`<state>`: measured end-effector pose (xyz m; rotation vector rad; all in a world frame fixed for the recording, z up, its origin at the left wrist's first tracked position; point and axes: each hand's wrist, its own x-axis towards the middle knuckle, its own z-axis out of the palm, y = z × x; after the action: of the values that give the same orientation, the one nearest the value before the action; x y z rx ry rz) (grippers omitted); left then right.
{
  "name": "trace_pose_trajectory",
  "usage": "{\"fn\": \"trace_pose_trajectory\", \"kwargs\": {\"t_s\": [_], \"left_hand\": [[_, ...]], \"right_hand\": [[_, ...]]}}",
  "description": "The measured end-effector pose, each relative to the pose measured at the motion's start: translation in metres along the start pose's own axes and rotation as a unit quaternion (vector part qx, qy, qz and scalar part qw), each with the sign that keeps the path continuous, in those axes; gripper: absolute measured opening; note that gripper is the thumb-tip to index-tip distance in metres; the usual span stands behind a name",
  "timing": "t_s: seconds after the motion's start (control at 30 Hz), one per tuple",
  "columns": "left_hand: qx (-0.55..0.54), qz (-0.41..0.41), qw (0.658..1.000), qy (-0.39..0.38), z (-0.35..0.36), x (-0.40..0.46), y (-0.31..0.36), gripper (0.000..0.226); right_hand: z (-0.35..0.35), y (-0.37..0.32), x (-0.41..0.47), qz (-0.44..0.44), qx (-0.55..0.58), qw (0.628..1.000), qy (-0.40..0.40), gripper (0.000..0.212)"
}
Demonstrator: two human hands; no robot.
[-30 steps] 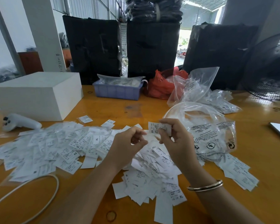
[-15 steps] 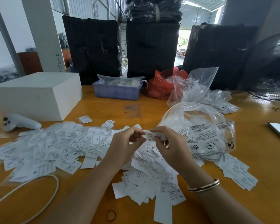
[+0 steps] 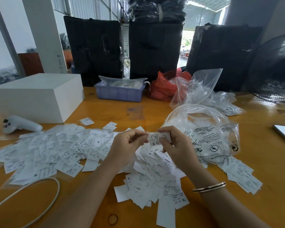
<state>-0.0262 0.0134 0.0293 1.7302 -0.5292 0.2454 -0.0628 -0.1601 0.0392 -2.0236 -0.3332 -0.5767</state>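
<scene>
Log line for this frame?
right hand: pinches XS label | left hand: pinches its left edge | below: label pile on table

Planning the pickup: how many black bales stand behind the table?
3: left bale, middle bale, right bale; another bundle lies atop the middle one; more may be hidden.

A packing workshop or warehouse, probably for garments: printed size labels (image 3: pixel 56 150) marked XS and XL lie heaped across an orange wooden table (image 3: pixel 105 111), among clear plastic bags (image 3: pixel 204 89) and a blue tray (image 3: pixel 118 94). Behind stand tall bales (image 3: pixel 155 51) wrapped in black plastic, a large wire-caged fan (image 3: pixel 273 76), corrugated metal walls (image 3: pixel 84 9) and an open doorway (image 3: pixel 185 46) onto a blurred yard.
</scene>
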Motion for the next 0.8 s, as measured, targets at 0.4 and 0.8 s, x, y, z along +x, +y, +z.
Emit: {"fn": "trace_pose_trajectory", "kwargs": {"t_s": [0.4,0.8], "left_hand": [[-0.033,-0.019,0.999,0.023,0.0008,0.0013,0.0001,0.012],[-0.047,-0.008,0.999,0.026,0.0004,0.0015,0.0001,0.01]], "right_hand": [[-0.0002,-0.0013,0.0022,0.033,0.139,0.988,0.061,0.028],[0.005,-0.0022,-0.0016,0.004,0.048,0.999,0.01,0.04]]}}
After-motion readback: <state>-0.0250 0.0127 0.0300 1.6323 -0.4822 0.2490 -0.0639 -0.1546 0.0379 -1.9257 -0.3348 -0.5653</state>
